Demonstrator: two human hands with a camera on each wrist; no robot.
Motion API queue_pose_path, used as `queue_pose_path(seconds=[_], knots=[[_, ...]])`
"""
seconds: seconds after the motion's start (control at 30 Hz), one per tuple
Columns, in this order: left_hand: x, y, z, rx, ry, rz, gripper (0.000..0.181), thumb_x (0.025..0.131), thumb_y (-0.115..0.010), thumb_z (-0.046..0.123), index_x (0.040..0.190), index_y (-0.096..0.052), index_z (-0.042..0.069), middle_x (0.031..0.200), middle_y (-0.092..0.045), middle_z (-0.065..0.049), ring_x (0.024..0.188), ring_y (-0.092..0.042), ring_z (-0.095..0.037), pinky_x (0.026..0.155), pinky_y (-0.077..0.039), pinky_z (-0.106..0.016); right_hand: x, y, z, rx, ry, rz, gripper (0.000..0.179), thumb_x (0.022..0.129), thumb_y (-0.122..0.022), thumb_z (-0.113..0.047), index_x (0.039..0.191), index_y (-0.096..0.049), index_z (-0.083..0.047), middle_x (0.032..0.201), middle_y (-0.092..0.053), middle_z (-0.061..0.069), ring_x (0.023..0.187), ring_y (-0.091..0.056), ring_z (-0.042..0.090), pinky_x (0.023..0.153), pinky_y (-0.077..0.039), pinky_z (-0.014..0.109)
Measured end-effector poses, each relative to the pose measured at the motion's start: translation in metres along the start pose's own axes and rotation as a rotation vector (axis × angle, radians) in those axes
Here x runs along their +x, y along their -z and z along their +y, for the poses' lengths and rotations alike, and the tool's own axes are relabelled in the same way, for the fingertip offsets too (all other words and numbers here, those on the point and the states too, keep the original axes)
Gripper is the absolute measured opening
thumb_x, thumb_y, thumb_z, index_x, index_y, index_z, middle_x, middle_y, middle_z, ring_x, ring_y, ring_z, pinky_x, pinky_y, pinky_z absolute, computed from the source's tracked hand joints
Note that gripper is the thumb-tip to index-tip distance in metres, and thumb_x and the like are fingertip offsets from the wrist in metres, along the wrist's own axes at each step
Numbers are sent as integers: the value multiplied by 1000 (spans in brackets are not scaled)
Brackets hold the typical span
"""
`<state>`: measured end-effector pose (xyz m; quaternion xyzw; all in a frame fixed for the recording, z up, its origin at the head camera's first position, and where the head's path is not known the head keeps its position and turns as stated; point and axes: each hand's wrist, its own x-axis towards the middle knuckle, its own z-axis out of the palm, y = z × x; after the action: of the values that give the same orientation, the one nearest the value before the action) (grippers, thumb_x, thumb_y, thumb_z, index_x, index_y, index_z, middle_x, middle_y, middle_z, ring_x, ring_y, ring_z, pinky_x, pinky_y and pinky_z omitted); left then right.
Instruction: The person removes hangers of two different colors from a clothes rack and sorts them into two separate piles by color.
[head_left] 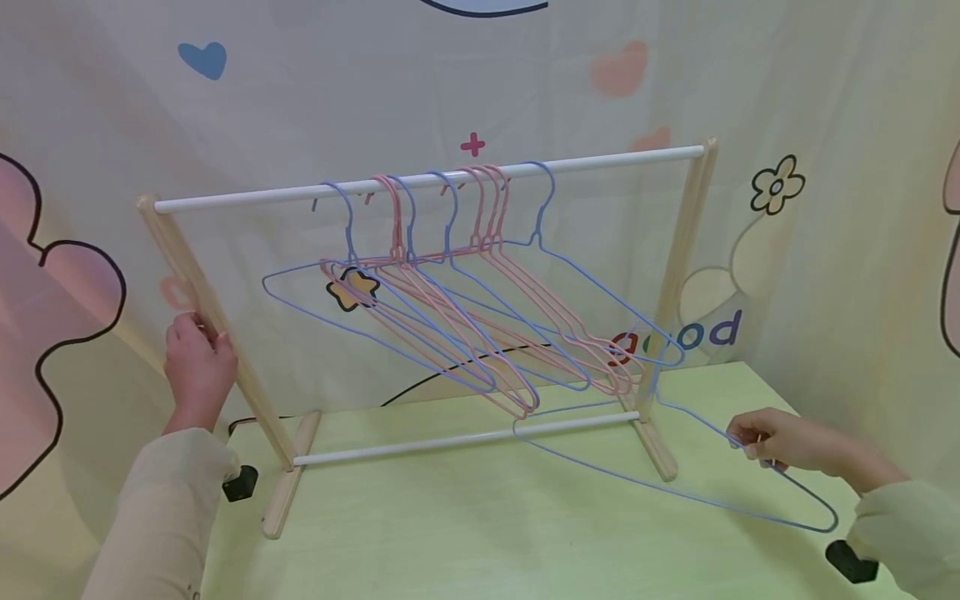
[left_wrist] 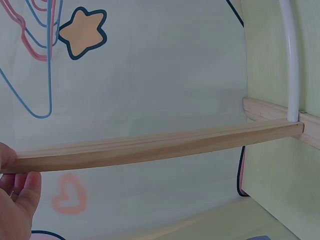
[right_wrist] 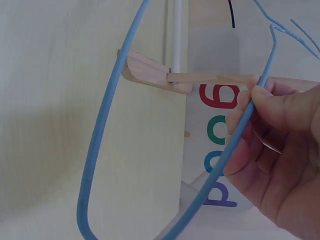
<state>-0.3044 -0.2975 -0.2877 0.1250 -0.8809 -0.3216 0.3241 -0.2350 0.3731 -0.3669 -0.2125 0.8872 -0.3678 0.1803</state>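
In the head view my left hand grips the left wooden post of a clothes rack about halfway up. The left wrist view shows fingers on both sides of that post. My right hand, low at the right, pinches one arm of a blue wire hanger between thumb and fingers. This hanger is tilted in front of the right post, its hook partly hidden behind another hanger. In the right wrist view the thumb presses on the blue wire.
Several pink hangers and blue hangers hang from the white top bar, mostly left of its right end. A white lower bar joins the rack's wooden feet on the pale green table. A printed curtain stands behind.
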Motion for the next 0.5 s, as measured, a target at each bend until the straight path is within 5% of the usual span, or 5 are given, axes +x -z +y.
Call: queue_pose_path(seconds=[0.27, 0.5], knots=[[0, 1, 0, 7, -9, -13, 34, 88, -42, 11, 115, -34, -8, 110, -39, -27, 98, -39, -44, 85, -31, -52, 5, -17, 21, 127, 23, -65, 5, 83, -42, 5, 82, -45, 2, 69, -39, -5, 52, -38, 3, 42, -32, 20], [0, 0, 0, 15, -11, -16, 34, 88, -42, 11, 115, -34, -8, 109, -38, -27, 98, -38, -43, 84, -31, -52, 9, -29, 35, 140, -39, -100, 4, 79, -42, 6, 80, -45, 5, 65, -39, -5, 50, -38, 4, 43, -31, 18]])
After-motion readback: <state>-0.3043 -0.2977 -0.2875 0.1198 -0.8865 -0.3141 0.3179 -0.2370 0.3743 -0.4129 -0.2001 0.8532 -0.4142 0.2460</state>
